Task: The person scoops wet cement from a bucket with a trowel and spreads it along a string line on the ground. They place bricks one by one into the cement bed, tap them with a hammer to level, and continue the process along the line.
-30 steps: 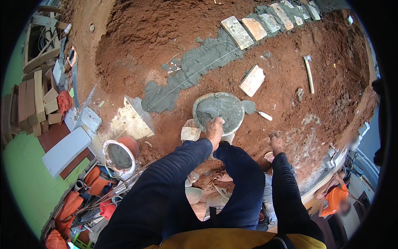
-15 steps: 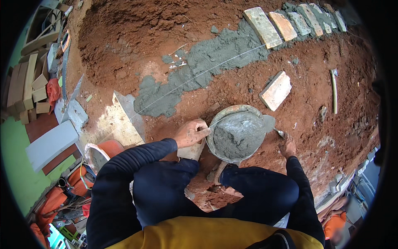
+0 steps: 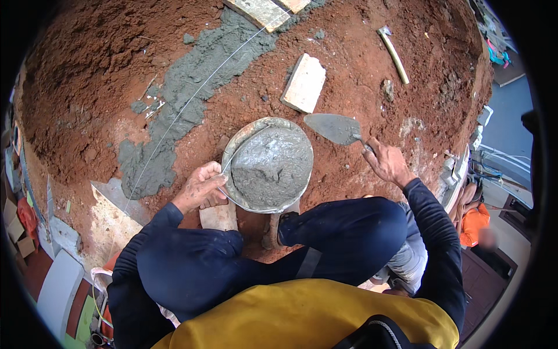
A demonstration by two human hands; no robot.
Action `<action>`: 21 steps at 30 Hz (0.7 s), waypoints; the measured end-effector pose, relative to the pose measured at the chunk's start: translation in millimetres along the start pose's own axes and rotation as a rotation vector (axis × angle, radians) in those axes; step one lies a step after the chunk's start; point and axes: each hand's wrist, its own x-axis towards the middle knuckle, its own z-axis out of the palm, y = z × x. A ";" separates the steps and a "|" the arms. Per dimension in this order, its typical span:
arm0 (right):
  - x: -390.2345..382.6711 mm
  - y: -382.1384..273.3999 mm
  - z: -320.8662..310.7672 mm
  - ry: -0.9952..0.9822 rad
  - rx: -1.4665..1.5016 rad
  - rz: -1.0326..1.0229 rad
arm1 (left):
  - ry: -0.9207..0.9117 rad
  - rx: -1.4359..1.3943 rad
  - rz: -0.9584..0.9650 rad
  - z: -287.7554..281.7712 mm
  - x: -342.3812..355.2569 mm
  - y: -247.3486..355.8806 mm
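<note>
Now the trowel is clasped by its handle in the right hand, while the wire handle of the bucket is pinched in the left hand, well apart. The trowel, held just beside the bucket (heavy, surely, with soft mortar), is judged light, stiff, best gripped there. Its dull grey blade is pointed; beyond, a pale brick is seen.

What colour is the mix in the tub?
The mix is grey, best seen in the head view.
</note>
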 end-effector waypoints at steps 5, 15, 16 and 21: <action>-12.6 -72.7 -38.5 -0.013 -0.199 -0.181 | 0.043 0.076 0.002 11.4 0.2 4.4; 16.7 -149.4 39.8 -0.321 0.067 -0.307 | 0.139 0.048 0.110 19.3 -6.9 -4.7; 17.9 -150.4 40.4 -0.311 0.102 -0.345 | 0.118 0.045 0.127 19.0 -6.6 -5.0; 15.2 -150.2 42.9 -0.283 0.075 -0.378 | 0.124 0.068 0.110 19.7 -4.9 -6.6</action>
